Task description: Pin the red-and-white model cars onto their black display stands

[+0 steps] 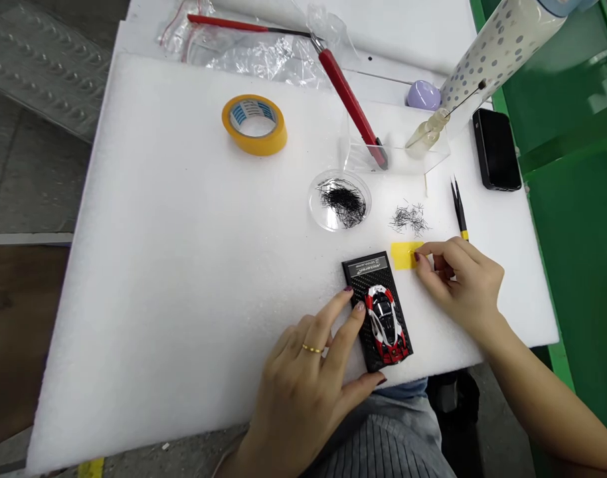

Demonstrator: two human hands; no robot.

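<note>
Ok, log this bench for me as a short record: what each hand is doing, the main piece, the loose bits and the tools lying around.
left hand: fingers steady the black base of the model car
right hand: fingertips on the yellow tape strip
surface: white foam sheet
loose bits: thin black pieces in a clear dish, more in a small pile
tools: tweezers, tape roll, red-handled tool
other: phone

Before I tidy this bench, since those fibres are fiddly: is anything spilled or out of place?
Yes. A small clump of black fibres lies loose on the white foam sheet, outside the clear dish that holds the rest. It sits just above the yellow tape piece under the right hand. Nothing else looks odd.
</note>
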